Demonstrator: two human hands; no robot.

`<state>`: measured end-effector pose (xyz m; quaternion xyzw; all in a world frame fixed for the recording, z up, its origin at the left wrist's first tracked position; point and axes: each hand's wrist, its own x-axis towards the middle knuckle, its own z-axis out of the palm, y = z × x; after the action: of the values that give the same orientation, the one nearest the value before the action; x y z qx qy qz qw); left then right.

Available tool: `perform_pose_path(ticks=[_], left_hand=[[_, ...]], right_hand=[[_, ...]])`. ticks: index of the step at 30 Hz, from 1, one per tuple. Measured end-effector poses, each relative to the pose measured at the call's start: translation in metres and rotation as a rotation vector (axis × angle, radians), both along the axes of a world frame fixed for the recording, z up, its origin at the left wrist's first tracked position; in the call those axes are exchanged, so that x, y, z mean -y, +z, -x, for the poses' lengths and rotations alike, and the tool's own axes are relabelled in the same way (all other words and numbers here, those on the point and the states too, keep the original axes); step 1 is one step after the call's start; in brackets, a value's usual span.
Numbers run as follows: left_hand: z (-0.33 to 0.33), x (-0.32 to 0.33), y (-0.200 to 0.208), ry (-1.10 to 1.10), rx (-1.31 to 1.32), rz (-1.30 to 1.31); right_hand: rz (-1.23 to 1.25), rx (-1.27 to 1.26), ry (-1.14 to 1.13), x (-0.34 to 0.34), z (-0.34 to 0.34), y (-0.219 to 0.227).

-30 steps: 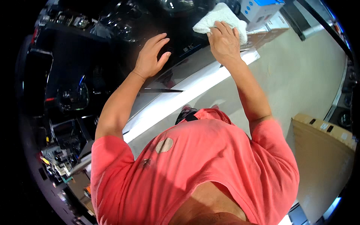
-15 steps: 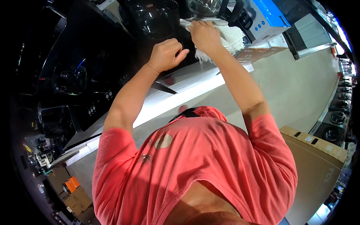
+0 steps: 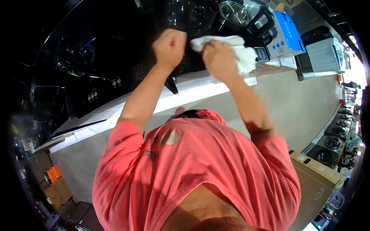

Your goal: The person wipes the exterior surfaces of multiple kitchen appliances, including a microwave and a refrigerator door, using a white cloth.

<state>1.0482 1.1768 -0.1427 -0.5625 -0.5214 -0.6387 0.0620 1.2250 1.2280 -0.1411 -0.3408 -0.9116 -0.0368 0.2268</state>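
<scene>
A white cloth (image 3: 245, 57) lies bunched under my right hand (image 3: 219, 59), whose fingers are curled into it. The cloth rests near the front edge of a glossy black surface (image 3: 135, 46). To its left, my left hand (image 3: 169, 47) is closed in a fist over the same black surface, slightly blurred, with nothing visible in it. Beyond my hands stands a dark glass vessel (image 3: 187, 17). Right of that is a round pot with a glass lid (image 3: 234, 14), and a black handle (image 3: 264, 24) rises beside it.
A blue and white box (image 3: 287, 34) stands right of the cloth. Farther left on the black surface is a glass appliance (image 3: 73, 56). A white ledge (image 3: 200, 85) runs along the front. A large cardboard box (image 3: 312, 188) stands at lower right, smaller cartons (image 3: 58, 191) at lower left.
My right hand has drawn the cloth nearer and a little to the right. My left hand has closed tighter, its thumb now tucked in. The whole view has shifted slightly.
</scene>
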Motion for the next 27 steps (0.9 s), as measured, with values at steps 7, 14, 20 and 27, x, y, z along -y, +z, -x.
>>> perform_pose_path(ticks=[7,14,20,27], left_hand=[[0.064,0.055,0.011,0.229,0.664,0.158],[0.075,0.056,-0.014,0.225,0.746,0.335],[0.072,0.054,-0.016,0.237,0.478,0.428],[0.074,0.067,-0.019,0.270,0.413,0.396]], right_hand=[[0.266,0.059,0.228,0.052,0.082,0.014],[0.182,-0.078,0.114,0.032,0.128,-0.009],[0.211,0.041,0.028,0.020,0.143,0.000],[0.163,-0.006,0.225,0.051,0.060,-0.001]])
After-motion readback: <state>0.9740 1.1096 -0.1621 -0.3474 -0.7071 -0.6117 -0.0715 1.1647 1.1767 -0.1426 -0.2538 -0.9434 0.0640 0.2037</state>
